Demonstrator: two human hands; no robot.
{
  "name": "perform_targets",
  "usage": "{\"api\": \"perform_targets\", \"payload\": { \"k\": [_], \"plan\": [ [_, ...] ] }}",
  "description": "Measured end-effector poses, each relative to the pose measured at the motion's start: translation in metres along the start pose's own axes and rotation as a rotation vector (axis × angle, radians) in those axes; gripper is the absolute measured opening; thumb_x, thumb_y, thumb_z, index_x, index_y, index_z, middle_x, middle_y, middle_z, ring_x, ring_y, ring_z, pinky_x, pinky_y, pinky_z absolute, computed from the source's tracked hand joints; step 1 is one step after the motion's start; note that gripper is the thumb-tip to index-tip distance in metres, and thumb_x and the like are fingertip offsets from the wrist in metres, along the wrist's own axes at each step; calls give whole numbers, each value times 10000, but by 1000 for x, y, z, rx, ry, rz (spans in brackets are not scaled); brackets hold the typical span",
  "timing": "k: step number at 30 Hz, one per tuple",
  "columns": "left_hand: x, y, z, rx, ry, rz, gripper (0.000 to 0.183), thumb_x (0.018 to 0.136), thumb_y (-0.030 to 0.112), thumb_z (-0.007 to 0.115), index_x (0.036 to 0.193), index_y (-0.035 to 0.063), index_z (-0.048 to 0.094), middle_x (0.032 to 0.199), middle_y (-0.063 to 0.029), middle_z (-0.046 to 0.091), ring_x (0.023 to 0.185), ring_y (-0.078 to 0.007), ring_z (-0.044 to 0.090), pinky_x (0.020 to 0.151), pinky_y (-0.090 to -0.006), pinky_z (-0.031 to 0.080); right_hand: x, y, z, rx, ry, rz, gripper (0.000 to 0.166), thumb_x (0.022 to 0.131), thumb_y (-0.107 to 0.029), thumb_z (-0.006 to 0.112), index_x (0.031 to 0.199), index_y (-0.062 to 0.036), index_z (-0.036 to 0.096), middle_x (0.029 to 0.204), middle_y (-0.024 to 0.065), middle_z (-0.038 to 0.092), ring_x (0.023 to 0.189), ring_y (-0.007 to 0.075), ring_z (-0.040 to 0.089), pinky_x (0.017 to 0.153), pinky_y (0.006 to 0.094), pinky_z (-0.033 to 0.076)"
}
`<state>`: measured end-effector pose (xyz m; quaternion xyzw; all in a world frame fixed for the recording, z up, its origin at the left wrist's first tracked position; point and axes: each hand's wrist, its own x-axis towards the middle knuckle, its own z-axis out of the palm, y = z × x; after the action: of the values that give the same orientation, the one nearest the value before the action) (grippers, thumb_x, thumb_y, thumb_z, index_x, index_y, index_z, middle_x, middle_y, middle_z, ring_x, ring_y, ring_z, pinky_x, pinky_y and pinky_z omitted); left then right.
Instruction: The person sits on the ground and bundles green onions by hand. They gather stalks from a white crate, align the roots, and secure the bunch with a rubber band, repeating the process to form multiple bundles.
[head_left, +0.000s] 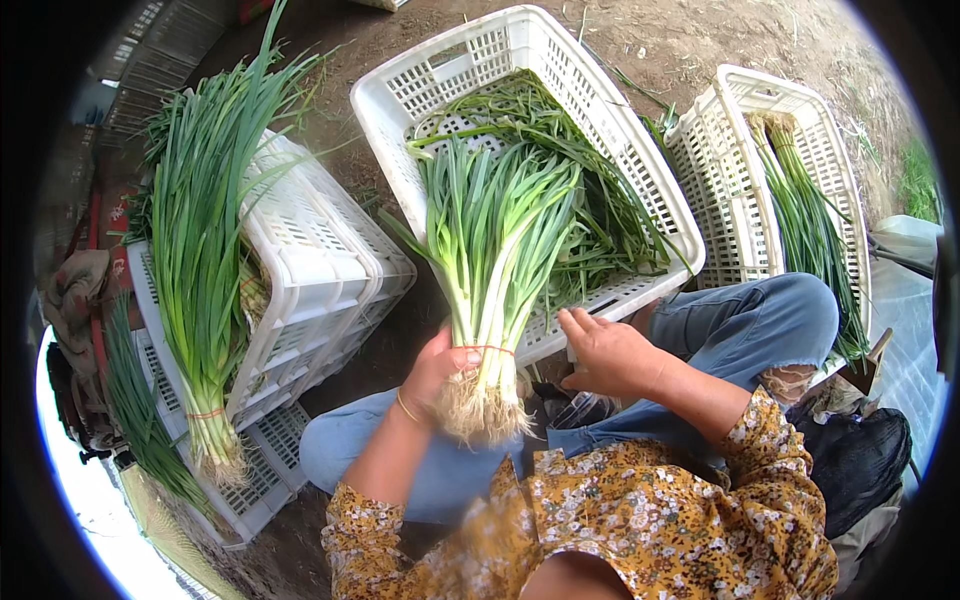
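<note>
My left hand (435, 375) is closed around the white stalks of a bunch of garlic greens (495, 255), just above the pale, hairy roots. A red band circles the stalks beside my thumb. The leaves point away from me over a white plastic crate (622, 165) that holds loose green leaves (600, 225). My right hand (604, 352) is near the crate's close rim, to the right of the bunch and apart from it. Its fingers are partly bent; whether anything lies between them cannot be made out.
At the left, a banded bunch of greens (199, 315) lies beside tilted white crates (315, 262), with more greens (142, 405) lower down. Another white crate (720, 172) at the right holds greens (806, 217), roots at the far end. A black bag (855, 465) lies at the lower right.
</note>
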<state>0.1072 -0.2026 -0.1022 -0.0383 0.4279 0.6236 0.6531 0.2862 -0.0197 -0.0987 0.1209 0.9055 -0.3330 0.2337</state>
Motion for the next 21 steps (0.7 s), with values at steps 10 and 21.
{"api": "perform_targets", "payload": {
  "k": [10,21],
  "plan": [
    [12,-23,-11,203,-158,-161,653,799,156,701,1357,-29,417,1168,-178,622,1030,-248,642,943,-390,506,75,6,39,2029,242,205,519,827,-137,675,1264,60,476,1129,169,617,1017,270,625,949,407,490],
    [40,-45,-28,387,223,286,339,980,242,556,1196,-20,566,1064,-42,629,969,-111,579,868,-260,468,76,-6,39,2120,323,109,416,826,-102,654,1205,23,537,1112,129,636,1026,251,615,960,392,460]
  ]
}}
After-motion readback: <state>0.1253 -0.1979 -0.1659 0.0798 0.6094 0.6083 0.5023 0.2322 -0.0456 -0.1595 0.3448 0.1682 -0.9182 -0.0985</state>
